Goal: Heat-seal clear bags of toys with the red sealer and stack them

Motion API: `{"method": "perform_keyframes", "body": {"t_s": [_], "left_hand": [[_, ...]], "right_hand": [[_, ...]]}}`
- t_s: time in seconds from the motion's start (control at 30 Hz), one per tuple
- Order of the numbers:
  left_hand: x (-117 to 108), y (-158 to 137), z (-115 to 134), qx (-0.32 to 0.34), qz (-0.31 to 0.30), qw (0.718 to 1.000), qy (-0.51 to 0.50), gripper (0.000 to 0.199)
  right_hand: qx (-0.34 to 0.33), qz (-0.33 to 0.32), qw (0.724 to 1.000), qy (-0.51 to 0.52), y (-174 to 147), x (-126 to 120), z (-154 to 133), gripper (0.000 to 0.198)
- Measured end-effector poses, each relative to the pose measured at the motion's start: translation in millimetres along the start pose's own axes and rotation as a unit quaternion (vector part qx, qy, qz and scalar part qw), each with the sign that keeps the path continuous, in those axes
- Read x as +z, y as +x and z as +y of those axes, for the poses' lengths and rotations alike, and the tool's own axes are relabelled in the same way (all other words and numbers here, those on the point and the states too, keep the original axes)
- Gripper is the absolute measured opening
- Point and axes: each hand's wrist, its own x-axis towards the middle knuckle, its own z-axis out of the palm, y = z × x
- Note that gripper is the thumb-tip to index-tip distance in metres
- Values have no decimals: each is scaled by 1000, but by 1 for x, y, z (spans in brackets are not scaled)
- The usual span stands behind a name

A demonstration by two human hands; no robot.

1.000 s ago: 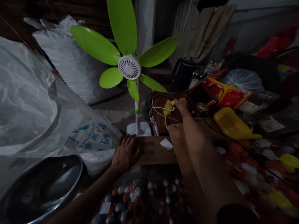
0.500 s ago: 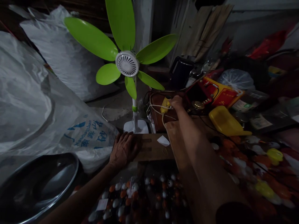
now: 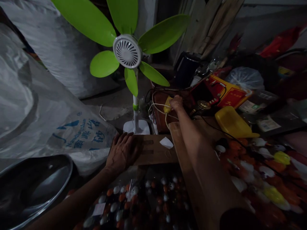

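Observation:
My left hand [image 3: 121, 151] lies flat on a wooden board [image 3: 157, 158], its fingers stretched toward the far edge. A white paper scrap [image 3: 166, 142] is on that board. My right hand [image 3: 177, 103] reaches out to a yellow power strip [image 3: 167, 106] with pale cords; the fingers are curled against its right side, and their tips are partly hidden. A fan [image 3: 127, 51] with green blades stands in front of me, blades sharply visible. Below the board are bags of small orange, white and black balls [image 3: 120, 204].
A woven white sack [image 3: 59, 105] and a dark shiny basin [image 3: 31, 188] are at left. To the right stand a dark kettle [image 3: 187, 68], a yellow scoop [image 3: 233, 123], a red-and-yellow box [image 3: 231, 95] and a heap of coloured pieces [image 3: 261, 172]. A black cord crosses there.
The view has shifted, so the fan appears higher and larger. My right hand has moved slightly onto the power strip, covering more of it. My left hand stays on the board.

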Motion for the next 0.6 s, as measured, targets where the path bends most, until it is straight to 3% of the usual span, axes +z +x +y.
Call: {"method": "perform_keyframes", "body": {"t_s": [0.2,0.33,0.47,0.6], "left_hand": [[-1,3,3,-15,-17,1000,-3,40],[0,6,4,-23,-24,999,-8,43],[-3,12,5,-25,-29,999,-19,41],[-17,13,6,-38,-70,997,-22,38]], "right_hand": [[12,-7,999,41,-10,-2,5,34],[36,-42,996,64,-39,-21,-3,35],[39,-72,995,52,-94,-71,-21,22],[-8,-105,992,72,-182,-160,-29,24]]}}
